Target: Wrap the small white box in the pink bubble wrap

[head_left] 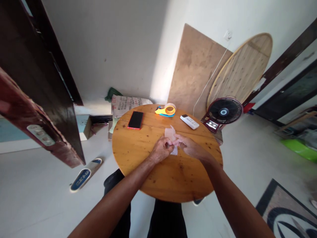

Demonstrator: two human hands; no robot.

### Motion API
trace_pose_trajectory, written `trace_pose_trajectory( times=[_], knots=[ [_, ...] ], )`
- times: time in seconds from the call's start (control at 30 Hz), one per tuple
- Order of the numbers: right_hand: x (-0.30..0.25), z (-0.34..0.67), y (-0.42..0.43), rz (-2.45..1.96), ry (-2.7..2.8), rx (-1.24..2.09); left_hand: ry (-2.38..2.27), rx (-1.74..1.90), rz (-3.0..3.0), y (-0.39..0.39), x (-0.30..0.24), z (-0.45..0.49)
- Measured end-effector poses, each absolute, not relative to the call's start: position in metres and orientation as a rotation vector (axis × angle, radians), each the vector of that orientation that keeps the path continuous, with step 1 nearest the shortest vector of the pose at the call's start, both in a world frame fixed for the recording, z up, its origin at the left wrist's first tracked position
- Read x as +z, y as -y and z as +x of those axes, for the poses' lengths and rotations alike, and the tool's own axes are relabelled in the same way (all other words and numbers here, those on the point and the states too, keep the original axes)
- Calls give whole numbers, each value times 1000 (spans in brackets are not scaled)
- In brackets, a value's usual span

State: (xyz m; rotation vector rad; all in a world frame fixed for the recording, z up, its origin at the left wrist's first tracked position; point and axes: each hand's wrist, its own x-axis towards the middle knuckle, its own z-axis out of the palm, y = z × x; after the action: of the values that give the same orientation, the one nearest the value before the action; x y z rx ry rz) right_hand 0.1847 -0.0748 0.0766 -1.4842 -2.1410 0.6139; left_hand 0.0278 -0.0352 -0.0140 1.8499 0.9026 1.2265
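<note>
My left hand [160, 149] and my right hand [190, 146] meet over the middle of the round wooden table [163, 175]. Between them is a thin, pale, crumpled sheet [169, 133], paper or tissue by its look, with one end sticking up beyond the fingers and another below. The left thumb and forefinger are closed in a pinch on it. From the other side, the right fingers press together against the sheet, close to the left fingertips. Part of the sheet is hidden by the fingers.
On the table's far side lie a red-edged phone [135, 120], a yellow-and-blue tape dispenser [166, 110] and a white remote control [189, 121]. A dark fan [224, 111] stands beyond the right edge. Boards [195, 62] lean on the wall. A slipper [85, 175] lies left.
</note>
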Motion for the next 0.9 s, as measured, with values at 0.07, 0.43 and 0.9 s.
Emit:
trace_pose_trajectory(
  times=[0.07, 0.43, 0.9],
  knots=[
    [66, 193, 70, -1455, 1997, 743, -922, 1227, 1822, 34, -16, 29],
    [26, 203, 48, -1539, 1614, 728, -1016, 1246, 2056, 41, -10, 26],
    [23, 200, 32, -1435, 1731, 952, -948, 1141, 2419, 46, 1, 22]
  ],
)
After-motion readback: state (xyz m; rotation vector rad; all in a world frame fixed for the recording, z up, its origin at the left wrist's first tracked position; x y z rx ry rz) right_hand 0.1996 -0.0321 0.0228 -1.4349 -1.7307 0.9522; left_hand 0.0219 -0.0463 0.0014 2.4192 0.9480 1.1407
